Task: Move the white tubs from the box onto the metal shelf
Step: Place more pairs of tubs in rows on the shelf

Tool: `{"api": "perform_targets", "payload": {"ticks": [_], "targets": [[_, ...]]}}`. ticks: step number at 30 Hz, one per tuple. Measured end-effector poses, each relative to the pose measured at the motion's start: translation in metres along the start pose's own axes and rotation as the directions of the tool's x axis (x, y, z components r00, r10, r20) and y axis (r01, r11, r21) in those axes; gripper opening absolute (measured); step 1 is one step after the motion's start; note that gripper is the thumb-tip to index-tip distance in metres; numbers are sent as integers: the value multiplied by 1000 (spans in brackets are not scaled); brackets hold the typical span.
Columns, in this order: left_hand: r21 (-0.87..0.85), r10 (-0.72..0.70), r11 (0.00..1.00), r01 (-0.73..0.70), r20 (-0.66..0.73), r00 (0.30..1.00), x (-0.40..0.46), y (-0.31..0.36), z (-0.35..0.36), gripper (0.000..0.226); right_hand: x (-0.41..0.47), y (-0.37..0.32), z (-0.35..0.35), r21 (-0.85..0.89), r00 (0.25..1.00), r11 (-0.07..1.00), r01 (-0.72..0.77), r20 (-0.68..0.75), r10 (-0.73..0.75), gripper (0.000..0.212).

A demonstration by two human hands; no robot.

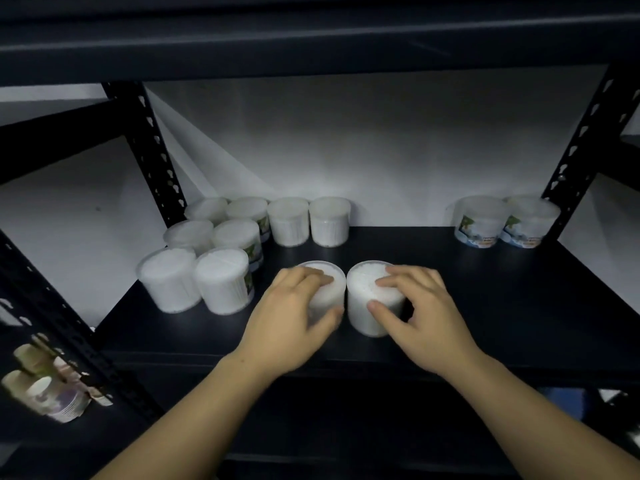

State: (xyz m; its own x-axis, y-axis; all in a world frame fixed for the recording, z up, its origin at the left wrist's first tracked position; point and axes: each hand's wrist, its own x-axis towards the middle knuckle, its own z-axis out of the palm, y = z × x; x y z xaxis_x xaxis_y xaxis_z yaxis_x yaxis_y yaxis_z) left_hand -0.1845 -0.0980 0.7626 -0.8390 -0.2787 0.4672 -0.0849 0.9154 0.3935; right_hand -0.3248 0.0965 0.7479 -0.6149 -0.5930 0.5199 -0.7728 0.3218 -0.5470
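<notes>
Two white tubs stand side by side on the metal shelf [485,306], near its front edge and touching each other. The left hand [294,317] grips the left tub [325,292], fingers curled over its lid and thumb against its side. The right hand [415,306] grips the right tub [370,299] the same way, fingertips on the lid and thumb pressed low on the wall.

The step in hand looks like setting this pair down or sliding it back toward the others. To do it well, keep both tubs flat on their bases and push them straight back together, aiming for the open gap just right of the stored group [242,244]. Ease off the lids only once the bases sit fully on the shelf, since a downward press on a thin lid may pop it or tip the tub.

The stored group at the back left is a tidy cluster of the same clear-walled tubs, each packed tight with what look like white cotton swabs; some carry a green label. Two more labelled tubs [505,220] stand well apart at the back right. The box is not in view.
</notes>
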Motion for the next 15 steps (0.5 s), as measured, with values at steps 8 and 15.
{"api": "perform_targets", "payload": {"ticks": [8,15], "targets": [[21,-348,937,349,-25,937,15,5,3,77,23,-12,10,-75,946,944,-323,-27,322,65],[-257,-407,876,408,62,911,19,-9,6,86,26,-8,12,213,872,855,-474,-26,489,70]]}}
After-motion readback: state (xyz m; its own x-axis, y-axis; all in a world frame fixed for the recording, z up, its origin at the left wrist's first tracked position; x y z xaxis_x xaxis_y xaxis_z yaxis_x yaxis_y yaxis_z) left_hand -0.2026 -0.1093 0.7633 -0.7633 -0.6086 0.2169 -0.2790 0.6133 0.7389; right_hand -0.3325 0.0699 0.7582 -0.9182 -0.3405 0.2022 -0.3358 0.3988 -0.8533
